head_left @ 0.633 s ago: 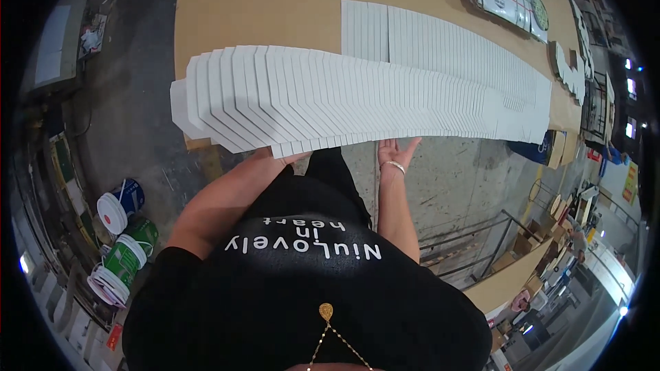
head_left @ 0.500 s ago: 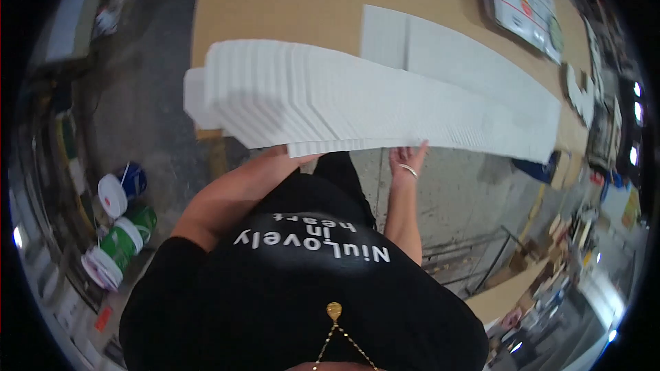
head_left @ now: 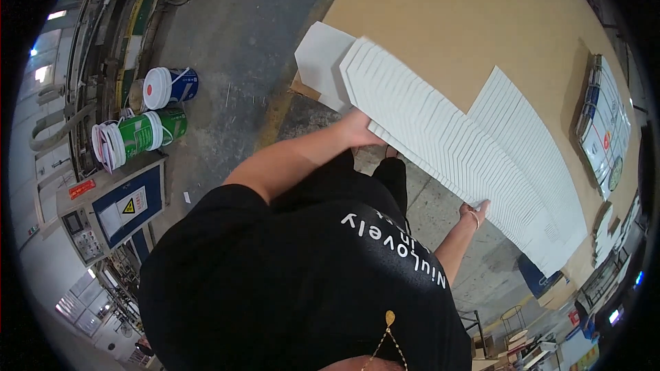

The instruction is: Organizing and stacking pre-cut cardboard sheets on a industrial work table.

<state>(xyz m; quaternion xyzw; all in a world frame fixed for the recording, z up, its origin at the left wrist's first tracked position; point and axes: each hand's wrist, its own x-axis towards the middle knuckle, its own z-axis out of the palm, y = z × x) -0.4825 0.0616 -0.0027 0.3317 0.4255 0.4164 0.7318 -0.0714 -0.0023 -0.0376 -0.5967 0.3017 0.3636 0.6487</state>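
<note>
A long fanned stack of white cardboard pieces (head_left: 440, 130), its edges stepped in many lines, lies across the near edge of a brown board surface (head_left: 440, 14). My left hand (head_left: 361, 130) is closed on the near left edge, its fingertips hidden beneath the stack. Farther right, my right hand (head_left: 474, 214) grips the same edge, thumb on top and fingers underneath. More white pieces (head_left: 515, 113) spread out behind the stack. At its left end a plain white sheet (head_left: 326, 62) sticks out at the surface's corner.
A plastic-wrapped pack (head_left: 605, 127) sits on the right of the board, beside white cut-out pieces (head_left: 608, 233). On the floor at left stand a blue bucket (head_left: 184, 87) and green buckets (head_left: 141, 134), near a control cabinet (head_left: 124, 199). Cartons and scraps (head_left: 529, 343) lie lower right.
The view has swung, so the stack now slants down to the right. Both hands stay at its near edge, and the right thumb now shows on top. The buckets and cabinet show more fully.
</note>
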